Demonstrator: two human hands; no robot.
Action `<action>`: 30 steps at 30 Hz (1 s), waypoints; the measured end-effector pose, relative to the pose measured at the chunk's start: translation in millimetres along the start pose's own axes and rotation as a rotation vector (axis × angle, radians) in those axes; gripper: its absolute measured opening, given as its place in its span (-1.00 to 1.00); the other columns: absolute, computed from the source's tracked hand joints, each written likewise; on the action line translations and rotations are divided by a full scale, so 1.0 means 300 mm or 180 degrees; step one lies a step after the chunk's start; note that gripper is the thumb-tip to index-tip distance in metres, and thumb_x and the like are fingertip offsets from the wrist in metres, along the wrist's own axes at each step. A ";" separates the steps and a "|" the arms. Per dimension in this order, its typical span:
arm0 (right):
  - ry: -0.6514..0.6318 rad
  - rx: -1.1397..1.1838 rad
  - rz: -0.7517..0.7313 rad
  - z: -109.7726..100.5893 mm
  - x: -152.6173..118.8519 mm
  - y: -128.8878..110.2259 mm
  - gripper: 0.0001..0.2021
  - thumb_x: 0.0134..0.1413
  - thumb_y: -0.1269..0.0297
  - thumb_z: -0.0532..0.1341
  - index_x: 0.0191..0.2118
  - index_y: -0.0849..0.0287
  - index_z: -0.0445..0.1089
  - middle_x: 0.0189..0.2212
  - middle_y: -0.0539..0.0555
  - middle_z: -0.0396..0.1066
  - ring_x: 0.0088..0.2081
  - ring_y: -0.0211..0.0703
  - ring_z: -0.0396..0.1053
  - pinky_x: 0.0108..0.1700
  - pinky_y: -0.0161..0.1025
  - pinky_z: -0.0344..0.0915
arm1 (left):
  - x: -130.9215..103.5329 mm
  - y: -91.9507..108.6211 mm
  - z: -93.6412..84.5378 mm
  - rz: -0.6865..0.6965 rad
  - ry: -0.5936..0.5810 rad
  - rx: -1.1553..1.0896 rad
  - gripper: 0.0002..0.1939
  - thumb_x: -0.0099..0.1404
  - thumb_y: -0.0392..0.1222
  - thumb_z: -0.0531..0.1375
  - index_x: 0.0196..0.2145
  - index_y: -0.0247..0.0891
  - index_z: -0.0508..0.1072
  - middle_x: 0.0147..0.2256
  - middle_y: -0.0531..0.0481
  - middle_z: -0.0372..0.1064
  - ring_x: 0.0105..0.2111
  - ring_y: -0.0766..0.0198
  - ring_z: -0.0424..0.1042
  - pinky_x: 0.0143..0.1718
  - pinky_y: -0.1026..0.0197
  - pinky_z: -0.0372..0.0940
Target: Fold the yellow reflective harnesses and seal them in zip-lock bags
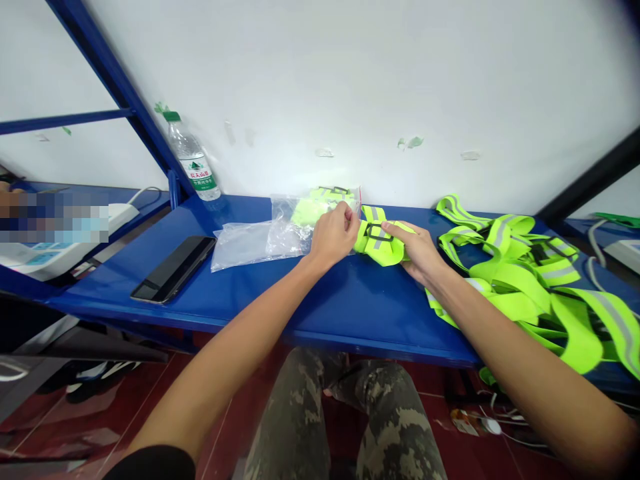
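Note:
My right hand (420,250) grips a folded neon-yellow reflective strap (383,250), with its thumb beside the black buckle. At the left end of this bundle is my left hand (336,232), its fingers curled together; what they pinch, if anything, is hidden. Just behind the left hand lies a clear plastic bag (285,208) with another folded yellow strap (313,208) inside. More clear bags (245,243) lie flat to the left of it. A loose heap of yellow reflective straps (520,273) with dark buckles covers the right side, partly behind my right forearm.
The blue table (350,300) stands against a white wall. A smartphone (175,269) lies at the left, and a water bottle (195,160) stands at the back left. A blue frame post (120,87) rises there. White devices sit on neighbouring tables at both sides.

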State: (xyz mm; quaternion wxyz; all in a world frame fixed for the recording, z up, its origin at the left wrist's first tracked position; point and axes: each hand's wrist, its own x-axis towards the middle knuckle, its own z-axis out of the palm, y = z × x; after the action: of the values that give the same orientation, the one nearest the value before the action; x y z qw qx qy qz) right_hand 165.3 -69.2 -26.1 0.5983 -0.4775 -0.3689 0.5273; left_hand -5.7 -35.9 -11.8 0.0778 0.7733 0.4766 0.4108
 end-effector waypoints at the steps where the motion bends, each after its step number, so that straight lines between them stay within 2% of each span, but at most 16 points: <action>1: -0.0056 -0.0055 -0.0050 0.003 -0.004 0.000 -0.61 -0.34 0.13 0.54 -0.32 0.17 0.54 -0.40 0.07 0.58 -0.40 -0.07 0.53 -0.35 -0.17 0.52 | 0.000 0.000 -0.004 0.0035 0.0021 0.0061 -0.84 0.40 -0.17 0.04 -0.37 -0.18 0.25 -0.51 0.05 0.34 -0.51 0.28 0.29 -0.44 0.19 0.09; 4: -0.0167 -0.0241 -0.0236 0.009 -0.014 -0.001 -0.59 -0.35 0.12 0.55 -0.28 0.15 0.56 -0.38 0.04 0.58 -0.37 -0.10 0.53 -0.30 -0.21 0.49 | -0.001 0.001 -0.015 0.0138 0.0028 0.0207 -0.85 0.43 -0.17 0.01 -0.33 -0.19 0.25 -0.46 0.02 0.36 -0.48 0.26 0.31 -0.42 0.18 0.10; 9: -0.0386 -0.0298 -0.0388 0.005 -0.012 0.007 -0.48 -0.27 0.09 0.52 -0.08 0.06 0.55 -0.27 0.01 0.59 -0.26 -0.10 0.55 -0.16 -0.18 0.48 | 0.000 0.004 -0.028 0.0229 -0.0034 0.0290 -0.84 0.46 -0.15 -0.02 -0.26 -0.20 0.28 -0.40 -0.02 0.41 -0.43 0.24 0.35 -0.40 0.18 0.13; 12: -0.0418 -0.0344 -0.0433 -0.001 -0.005 0.018 -0.53 -0.27 0.07 0.52 -0.15 0.09 0.58 -0.27 0.03 0.59 -0.24 -0.09 0.54 -0.14 -0.18 0.47 | -0.002 0.011 -0.032 0.0290 -0.0103 0.0453 -0.82 0.48 -0.14 -0.04 -0.23 -0.22 0.30 -0.35 -0.05 0.44 -0.39 0.22 0.38 -0.38 0.17 0.14; 18: -0.0379 -0.0424 -0.0585 0.002 0.003 0.027 -0.54 -0.28 0.04 0.52 -0.19 0.12 0.59 -0.31 0.04 0.60 -0.26 -0.09 0.54 -0.13 -0.15 0.46 | -0.012 0.032 -0.026 0.0730 -0.0148 0.0754 -0.77 0.50 -0.12 -0.06 -0.22 -0.23 0.32 -0.20 -0.13 0.45 -0.17 0.13 0.40 -0.22 0.14 0.21; 23: 0.0065 -0.0312 -0.0609 0.004 0.007 0.023 -0.54 -0.31 0.00 0.52 -0.23 0.12 0.59 -0.29 0.07 0.60 -0.25 -0.04 0.55 -0.19 -0.15 0.48 | -0.023 0.044 -0.011 0.0841 -0.0456 0.0469 -0.77 0.51 -0.12 -0.08 -0.18 -0.24 0.31 -0.20 -0.12 0.44 -0.23 0.18 0.42 -0.25 0.16 0.23; 28: -0.0257 -0.0507 -0.0872 -0.002 0.013 0.044 -0.56 -0.24 -0.01 0.49 -0.19 0.10 0.59 -0.23 0.05 0.59 -0.20 -0.09 0.53 -0.10 -0.17 0.46 | -0.030 0.047 -0.006 0.0889 -0.0524 0.0353 -0.79 0.50 -0.11 -0.05 -0.22 -0.22 0.30 -0.23 -0.10 0.44 -0.26 0.19 0.42 -0.29 0.16 0.20; 30: -0.0290 -0.0399 -0.0794 0.001 0.010 0.041 -0.55 -0.27 0.01 0.50 -0.20 0.11 0.59 -0.25 0.05 0.59 -0.22 -0.10 0.53 -0.12 -0.17 0.46 | -0.032 0.050 -0.008 0.0900 -0.0486 0.0271 -0.80 0.49 -0.12 -0.04 -0.23 -0.21 0.30 -0.24 -0.08 0.43 -0.28 0.21 0.41 -0.29 0.16 0.20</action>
State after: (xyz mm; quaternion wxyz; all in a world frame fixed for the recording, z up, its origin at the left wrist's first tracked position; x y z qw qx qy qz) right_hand 162.2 -66.3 -38.0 0.6108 -0.4400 -0.4843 0.4459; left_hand 0.6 -52.3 -7.8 0.0224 0.8642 0.3728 0.3372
